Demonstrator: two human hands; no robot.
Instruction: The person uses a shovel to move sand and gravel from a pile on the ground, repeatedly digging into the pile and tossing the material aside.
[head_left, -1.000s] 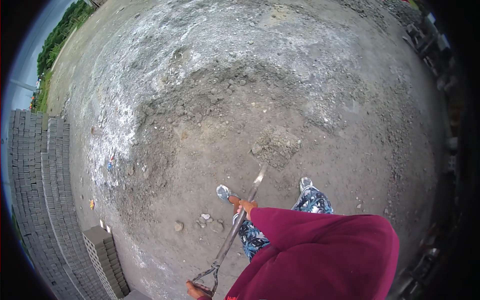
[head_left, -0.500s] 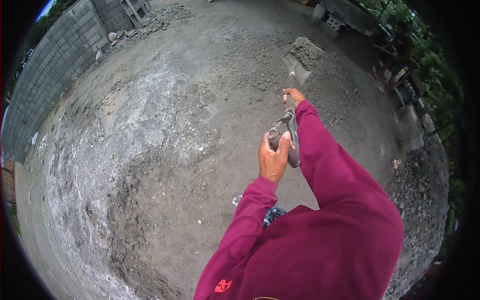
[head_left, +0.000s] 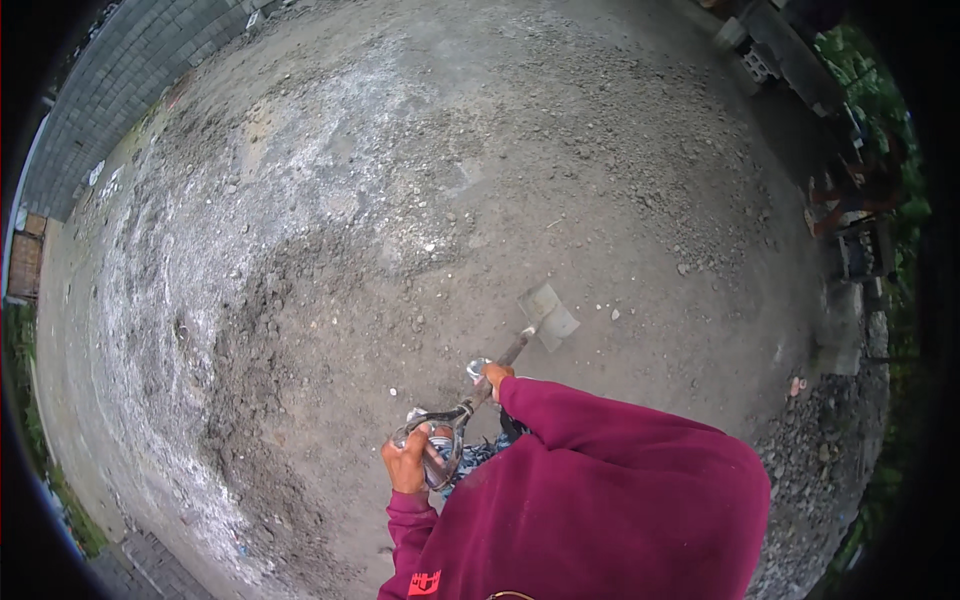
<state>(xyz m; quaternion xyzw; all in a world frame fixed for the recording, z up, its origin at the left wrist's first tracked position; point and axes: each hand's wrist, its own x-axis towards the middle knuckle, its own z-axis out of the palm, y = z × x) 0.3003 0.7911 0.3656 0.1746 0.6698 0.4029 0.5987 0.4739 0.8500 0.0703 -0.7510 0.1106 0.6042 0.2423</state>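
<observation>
A shovel with a grey metal blade (head_left: 548,315) and a D-shaped grip points away from me toward the upper right, its blade low over the gravelly ground and bare of soil. My left hand (head_left: 405,465) is closed around the D-grip near my body. My right hand (head_left: 495,378) grips the shaft further down, a short way behind the blade. Both arms wear maroon sleeves (head_left: 600,480). A light shoe tip (head_left: 478,367) shows beside my right hand.
A dark damp heap of mixed sand and gravel (head_left: 260,370) lies to my left, with pale powder streaks beyond it. A grey block wall (head_left: 130,70) runs along the upper left. Concrete blocks (head_left: 760,60) and clutter line the upper right; loose stones (head_left: 810,450) lie lower right.
The view has swung round. The shovel, held out high in front half a second ago, has come down closer to me, and its blade now sits near the ground.
</observation>
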